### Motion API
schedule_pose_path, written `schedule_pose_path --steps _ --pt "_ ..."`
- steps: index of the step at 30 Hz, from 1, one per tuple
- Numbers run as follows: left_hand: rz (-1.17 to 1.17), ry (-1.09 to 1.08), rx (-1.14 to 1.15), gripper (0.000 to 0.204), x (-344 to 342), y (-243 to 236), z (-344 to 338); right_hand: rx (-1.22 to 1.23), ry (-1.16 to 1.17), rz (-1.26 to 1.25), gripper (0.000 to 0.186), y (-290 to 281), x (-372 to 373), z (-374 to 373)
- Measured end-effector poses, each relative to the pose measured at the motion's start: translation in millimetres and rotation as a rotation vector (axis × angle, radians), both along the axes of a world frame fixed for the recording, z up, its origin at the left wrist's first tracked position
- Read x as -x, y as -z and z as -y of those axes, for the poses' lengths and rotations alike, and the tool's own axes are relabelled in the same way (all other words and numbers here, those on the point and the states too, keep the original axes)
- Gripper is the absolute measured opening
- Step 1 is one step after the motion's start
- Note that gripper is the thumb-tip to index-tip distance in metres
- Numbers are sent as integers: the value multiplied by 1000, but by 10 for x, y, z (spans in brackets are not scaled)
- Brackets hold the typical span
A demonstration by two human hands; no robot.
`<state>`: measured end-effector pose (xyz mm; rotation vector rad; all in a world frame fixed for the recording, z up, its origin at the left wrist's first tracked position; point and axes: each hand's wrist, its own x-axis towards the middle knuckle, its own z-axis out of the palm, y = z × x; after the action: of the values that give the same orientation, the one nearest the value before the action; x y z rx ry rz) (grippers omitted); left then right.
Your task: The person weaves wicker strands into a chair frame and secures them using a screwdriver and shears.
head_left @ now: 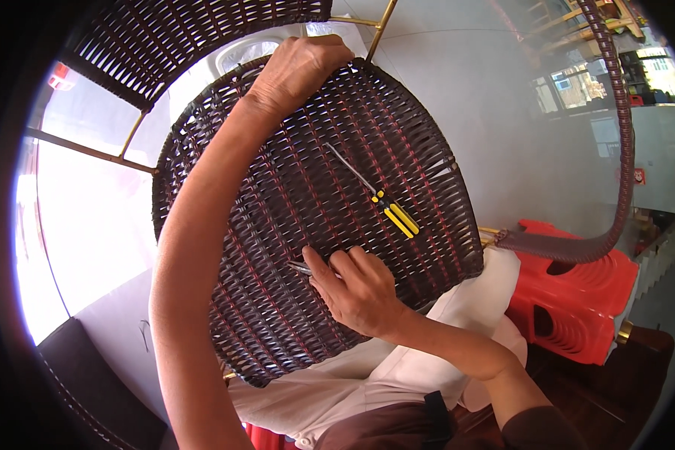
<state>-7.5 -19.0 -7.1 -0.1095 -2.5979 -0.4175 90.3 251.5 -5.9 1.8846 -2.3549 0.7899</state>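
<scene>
A dark brown woven chair seat (277, 195) with reddish strands lies across my lap. My left hand (304, 69) reaches to its far edge, the fingers curled over the rim and their tips hidden. My right hand (358, 291) is closed low on the weave, near the seat's middle. Out of its grip, toward the left, poke the metal jaws of what look like pliers (298, 266); the handles are hidden in the palm. Right of centre rests a screwdriver (386, 202) with a yellow and black handle, its shaft pointing to the far left.
The woven backrest (202, 37) rises at the far left on gold-coloured metal rods (131, 135). A wrapped, curved armrest (622, 127) arcs along the right. Beside my leg stands a red plastic stool (577, 292). A black padded seat (90, 382) is at the lower left.
</scene>
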Motion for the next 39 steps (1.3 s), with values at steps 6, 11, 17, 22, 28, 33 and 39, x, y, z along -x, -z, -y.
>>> schedule_pose_path --steps 6,11,17,22,28,33,39 --pt "44 108 179 22 -16 -85 94 -3 -7 17 43 -5 6 13" --pt "19 154 224 27 -20 -76 127 -15 -16 12 45 5 24 11" --pt "20 131 219 21 12 -75 121 -7 -17 36 38 14 54 30" --pt "-24 132 176 14 26 -69 98 -75 -52 76 39 -77 65 21" --pt "-39 100 200 7 63 -53 71 -23 -31 63 38 -25 76 40" --pt "-32 57 221 4 50 -52 32 -20 -24 67 39 -12 83 29" --pt "-89 -13 24 6 26 13 45 -12 -29 91 39 -30 57 20"
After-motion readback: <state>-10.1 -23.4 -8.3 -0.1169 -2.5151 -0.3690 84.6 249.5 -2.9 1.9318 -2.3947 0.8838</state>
